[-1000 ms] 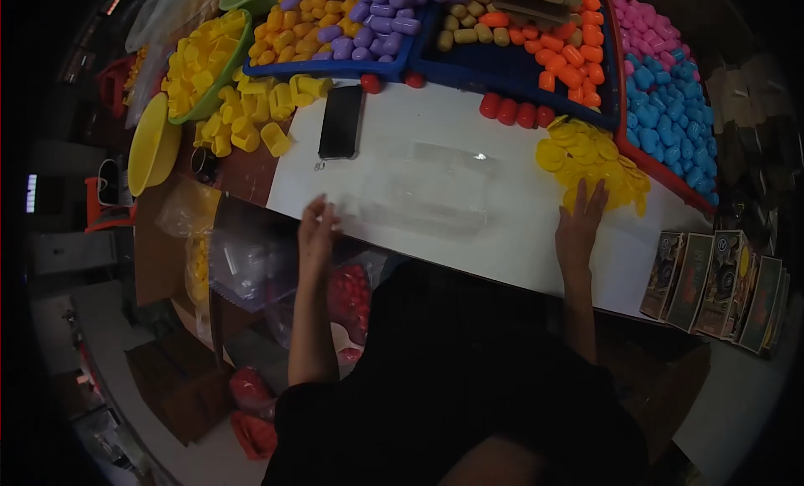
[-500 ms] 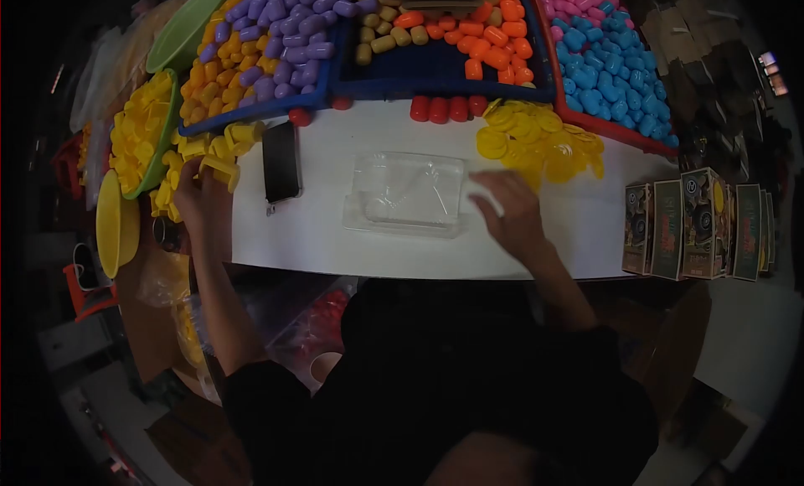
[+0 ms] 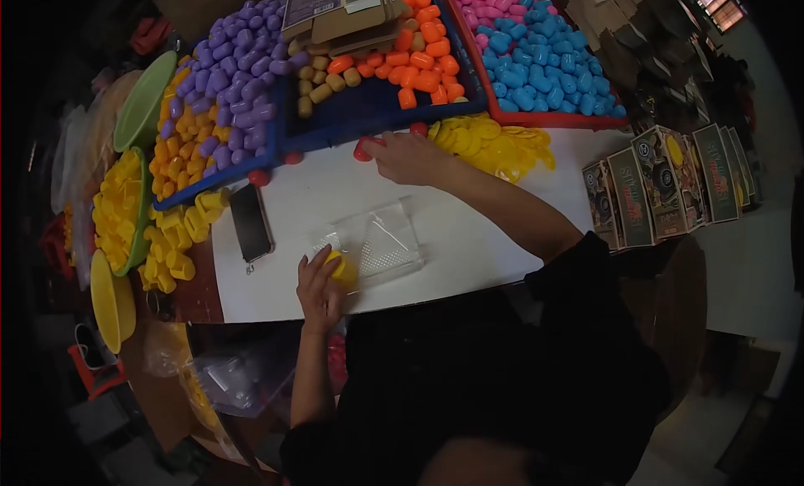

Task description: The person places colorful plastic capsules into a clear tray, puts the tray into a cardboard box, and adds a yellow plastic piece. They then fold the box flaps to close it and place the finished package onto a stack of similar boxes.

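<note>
Fingers [image 3: 316,269] of the left hand [image 3: 319,295] close round a yellow piece [image 3: 342,270] at the left end of the clear tray [image 3: 388,248], which could skid if the piece catches its rim. Glossy and see-through, the tray shows a dotted patch. Farther right, the right hand [image 3: 407,159] bunches narrowly at a red capsule [image 3: 364,150]; I cannot tell whether it grips.

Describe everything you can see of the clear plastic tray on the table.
The tray looks like thin, clear, shiny plastic, roughly rectangular, with raised edges and a dotted texture in part. It lies turned slightly askew on the white tabletop. The left hand holds a yellow piece at the tray's left end; whether either touches the tray is unclear.
</note>
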